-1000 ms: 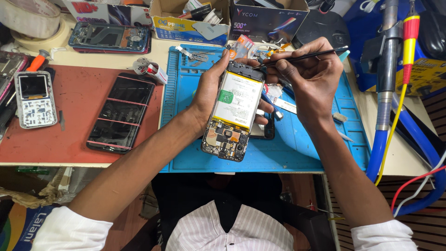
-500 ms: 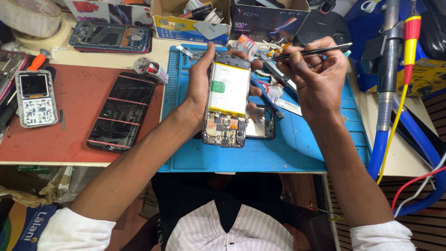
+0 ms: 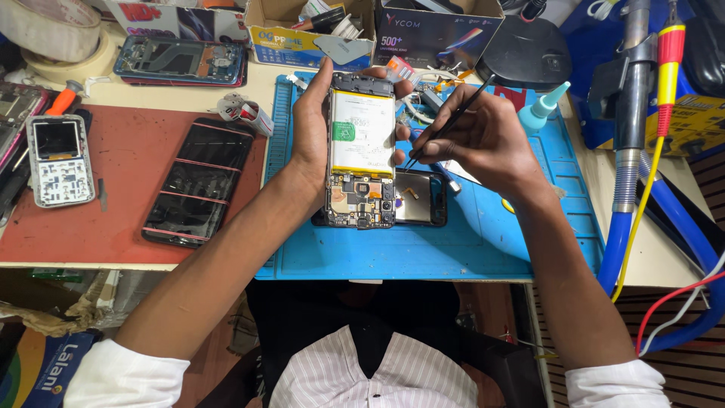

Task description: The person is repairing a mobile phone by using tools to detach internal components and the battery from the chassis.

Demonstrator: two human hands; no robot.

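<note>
My left hand grips an opened smartphone upright above the blue work mat; its white battery and bare circuit board face me. My right hand pinches a thin black tool, tip pointing down to the phone's right edge. Under the phone lies a dark phone part flat on the mat.
A black phone screen and a small keypad phone board lie on the red mat at left. Boxes, a phone frame, tape roll stand at the back. A glue bottle and blue hose are at right.
The phone has been turned upright and lifted slightly away from me. My right hand came down and left, bringing the tool's tip from above the phone to its right edge.
</note>
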